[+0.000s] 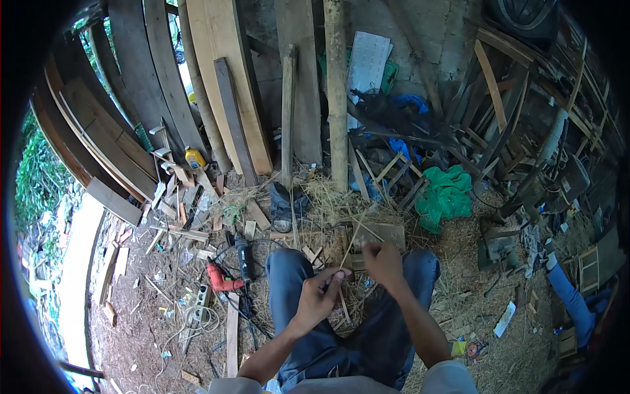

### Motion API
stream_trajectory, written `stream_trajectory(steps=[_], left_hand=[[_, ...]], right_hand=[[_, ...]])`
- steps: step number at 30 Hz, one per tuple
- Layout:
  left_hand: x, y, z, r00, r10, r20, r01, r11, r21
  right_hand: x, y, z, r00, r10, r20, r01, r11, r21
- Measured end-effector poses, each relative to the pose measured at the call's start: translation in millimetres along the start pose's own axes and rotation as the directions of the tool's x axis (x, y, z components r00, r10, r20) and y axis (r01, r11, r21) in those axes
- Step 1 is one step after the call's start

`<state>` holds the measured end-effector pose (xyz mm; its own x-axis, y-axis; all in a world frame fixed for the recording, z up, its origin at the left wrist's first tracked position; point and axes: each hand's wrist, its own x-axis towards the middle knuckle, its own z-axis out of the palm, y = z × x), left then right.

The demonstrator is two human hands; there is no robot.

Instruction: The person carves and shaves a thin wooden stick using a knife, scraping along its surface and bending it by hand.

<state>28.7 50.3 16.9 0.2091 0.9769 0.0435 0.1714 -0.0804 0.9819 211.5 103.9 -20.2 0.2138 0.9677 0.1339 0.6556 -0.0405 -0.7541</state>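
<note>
I sit with my knees apart and both hands between them. My left hand [320,299] pinches the lower end of a thin pale strip [352,245], which looks like bamboo or wood and slants up and away. Close beside it on the right, my right hand [382,264] is curled closed near the strip. A second thin piece [371,231] runs toward its knuckles, but what those fingers grip is hidden. Beyond the hands lies a flat wooden block [384,238] among shavings.
Left of my knee lie a red power drill [223,277], a dark angle grinder [243,257] and a power strip [200,303] with cords. Planks [226,85] lean on the wall behind. A green plastic bag [445,197] and scrap wood lie to the right.
</note>
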Motion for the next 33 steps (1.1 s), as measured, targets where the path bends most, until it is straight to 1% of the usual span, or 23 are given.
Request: stream_trajectory(steps=[1,3,4,5,6,7,8,10,11,13,14,15,16,17,19,20,22,23,25,26,29,31,33], left_hand=[[-1.3,0.9,-0.5,1.0,-0.003,-0.01,0.003,1.0,-0.031],[2.6,-3.3,-2.7,0.999,0.031,-0.032,-0.032,0.999,-0.043],[6.7,-4.2,-3.4,0.996,0.066,-0.06,-0.07,0.996,-0.06],[7.9,-4.0,-2.4,0.996,0.069,-0.061,-0.073,0.995,-0.065],[7.4,-4.4,-0.8,0.999,0.027,-0.04,-0.029,0.998,-0.051],[7.4,-4.6,1.9,1.0,-0.014,-0.014,0.013,0.999,-0.036],[7.4,-2.7,7.0,1.0,-0.012,-0.002,0.012,0.999,-0.039],[5.9,3.0,15.0,0.977,0.208,-0.045,-0.196,0.962,0.192],[8.7,-3.7,15.1,0.972,0.226,-0.071,-0.212,0.963,0.167],[7.4,-3.4,14.7,0.968,0.235,-0.087,-0.221,0.964,0.151],[6.7,-3.3,14.7,0.965,0.245,-0.094,-0.232,0.964,0.129],[5.4,-4.3,14.3,0.963,0.25,-0.098,-0.237,0.963,0.127],[2.7,-6.2,13.1,0.973,0.223,-0.06,-0.215,0.969,0.126],[0.7,-8.2,12.2,0.98,0.198,-0.024,-0.193,0.973,0.127],[-3.4,-7.1,11.1,0.985,0.172,-0.018,-0.168,0.976,0.14],[-7.0,-6.9,11.2,0.991,0.131,-0.004,-0.129,0.98,0.149],[-6.0,-7.1,12.0,0.989,0.148,-0.023,-0.144,0.983,0.118],[-3.2,-7.3,11.9,0.988,0.147,-0.037,-0.142,0.983,0.12],[-1.4,-7.0,12.2,0.988,0.145,-0.051,-0.138,0.983,0.121],[-1.4,-6.2,12.5,0.988,0.143,-0.056,-0.133,0.98,0.148],[-0.1,1.7,8.8,0.994,0.105,-0.039,-0.098,0.985,0.144],[-5.8,7.9,4.2,0.997,0.077,-0.019,-0.074,0.99,0.119],[-20.8,12.5,1.5,0.99,0.101,0.097,-0.11,0.989,0.094]], right_hand=[[1.8,2.4,-3.2,1.0,0.004,0.003,-0.004,1.0,0.004],[13.7,8.4,-16.9,0.978,0.206,0.034,-0.207,0.978,0.021],[8.4,5.7,-13.4,0.98,0.199,0.028,-0.2,0.98,0.021],[-7.5,1.9,-4.8,1.0,-0.015,-0.022,0.015,1.0,0.019],[-19.7,-3.9,1.0,0.973,-0.221,-0.07,0.222,0.975,0.006],[-24.5,-14.7,-2.0,0.934,-0.358,0.009,0.357,0.927,-0.119],[-22.9,-16.3,-1.1,0.936,-0.351,0.003,0.349,0.929,-0.126],[-17.0,-16.3,2.5,0.952,-0.306,0.002,0.306,0.949,-0.079],[-13.2,-15.5,3.2,0.951,-0.31,0.002,0.31,0.948,-0.079],[-4.2,-13.0,7.2,0.954,-0.294,-0.06,0.28,0.944,-0.173],[4.5,-6.6,9.4,0.952,-0.299,-0.059,0.285,0.943,-0.173],[16.9,4.0,9.9,0.957,-0.271,-0.104,0.236,0.935,-0.265],[26.3,11.5,8.2,0.957,-0.246,-0.154,0.18,0.919,-0.351],[33.7,19.1,5.6,0.954,-0.255,-0.156,0.187,0.917,-0.351],[46.1,21.7,-0.1,0.983,-0.077,-0.169,0.013,0.936,-0.351],[45.0,23.2,2.0,0.982,-0.077,-0.17,0.013,0.937,-0.348],[34.5,13.3,0.2,0.976,-0.153,-0.155,0.115,0.966,-0.23],[21.8,5.5,3.1,0.976,-0.157,-0.154,0.118,0.965,-0.233],[-6.8,-10.8,13.8,0.954,-0.293,0.069,0.301,0.917,-0.261],[-6.9,-13.3,13.6,0.954,-0.293,0.068,0.3,0.917,-0.262],[-3.0,-13.0,15.1,0.968,-0.247,0.049,0.252,0.945,-0.211],[17.7,3.2,21.1,0.992,-0.103,-0.071,0.08,0.961,-0.266],[46.3,34.1,10.1,0.987,-0.009,-0.161,-0.057,0.915,-0.399]])
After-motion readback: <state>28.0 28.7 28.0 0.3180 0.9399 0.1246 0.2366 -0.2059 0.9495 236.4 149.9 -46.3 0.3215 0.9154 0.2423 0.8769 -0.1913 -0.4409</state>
